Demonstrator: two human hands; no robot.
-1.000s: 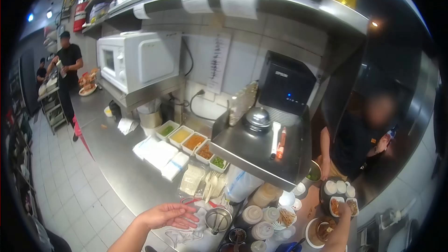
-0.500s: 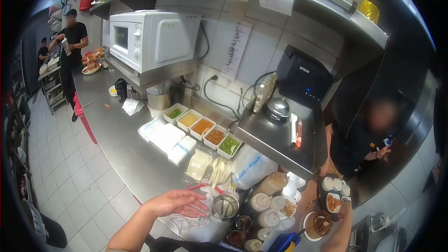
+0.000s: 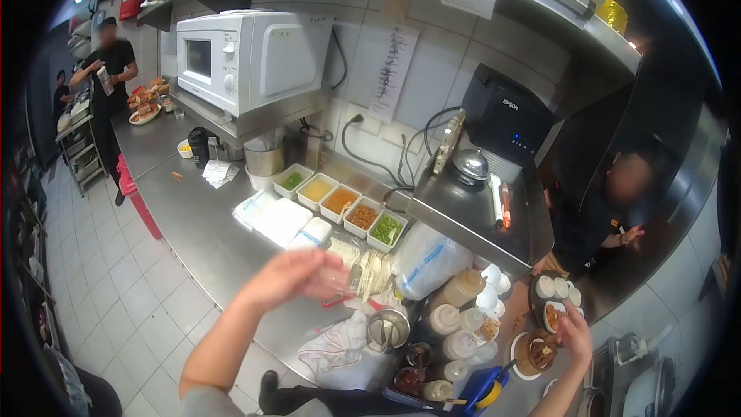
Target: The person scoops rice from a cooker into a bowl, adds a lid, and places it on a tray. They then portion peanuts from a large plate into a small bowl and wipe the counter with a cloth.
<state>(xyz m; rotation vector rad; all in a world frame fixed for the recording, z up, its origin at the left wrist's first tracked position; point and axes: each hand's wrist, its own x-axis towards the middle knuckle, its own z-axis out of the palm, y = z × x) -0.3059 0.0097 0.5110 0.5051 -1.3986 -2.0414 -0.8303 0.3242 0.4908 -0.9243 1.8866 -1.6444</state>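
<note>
Blurred by motion, my left hand [image 3: 297, 276] hangs over the steel counter [image 3: 208, 224], above the wooden utensils [image 3: 374, 274] and the white bags [image 3: 282, 220]; its fingers are too smeared to read. At the lower right my right hand [image 3: 573, 330] is beside the wooden bowl [image 3: 536, 354] on its white plate, close to the tray [image 3: 532, 301] with white cups [image 3: 545, 287] and a small dish of orange food [image 3: 553, 315]. Its fingers are bent and apart, with nothing seen in them. A white cloth [image 3: 333, 347] lies by a metal pot [image 3: 388, 330].
Squeeze bottles [image 3: 445, 319] stand between my hands. Several food tubs [image 3: 340, 202] line the wall below the microwave [image 3: 255, 62]. A printer [image 3: 509, 112] and bell [image 3: 470, 164] sit on a raised shelf. One person [image 3: 610, 216] is behind the pass at right; others are far left.
My left hand has risen from beside the pot to above the wooden utensils. My right hand has moved up a little from the small dish's edge, its fingers now more visible. The view has shifted slightly.
</note>
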